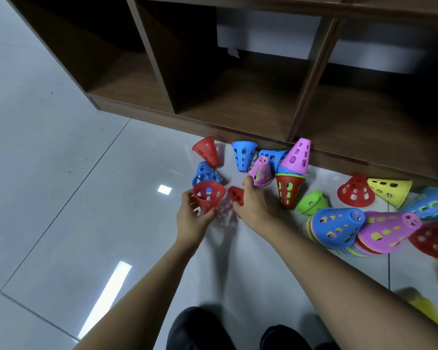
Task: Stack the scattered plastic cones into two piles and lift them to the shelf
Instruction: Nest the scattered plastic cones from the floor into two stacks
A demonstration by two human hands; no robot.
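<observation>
Gripping a red cone (pixel 209 197) by its narrow end, the left hand (pixel 191 221) holds it above the floor (pixel 61 173) with the wide mouth tipped toward the camera; the fingers are curled round the lower part, and the tip is hidden inside them. Just beside it, the right hand (pixel 254 205) closes on a second red cone (pixel 236 194). Only a small holed patch of that cone shows between thumb and fingers, and whether it touches the floor cannot be told.

A blue cone (pixel 204 171) lies right behind the held one, partly covered by it. Further back, loose cones lie near the foot of the shelf (pixel 238 97): a tipped red one (pixel 208 150), an upturned blue one (pixel 243 155) and a small pink one (pixel 261 171). A pink cone (pixel 297 156) tops a short leaning pile whose lower members are mostly hidden.

To the right lie a green cone (pixel 311 202), an upright red cone (pixel 355 190) and a yellow cone (pixel 390 189) on its side. Nearer the camera, two nested stacks rest on their sides, one with a blue top (pixel 339 227), one with a pink top (pixel 387 232). More cones at the right edge are blurred and cut off.

The shelf's top is out of frame and its compartments are dark. Dark shoes (pixel 197 329) are cut off at the bottom edge.
</observation>
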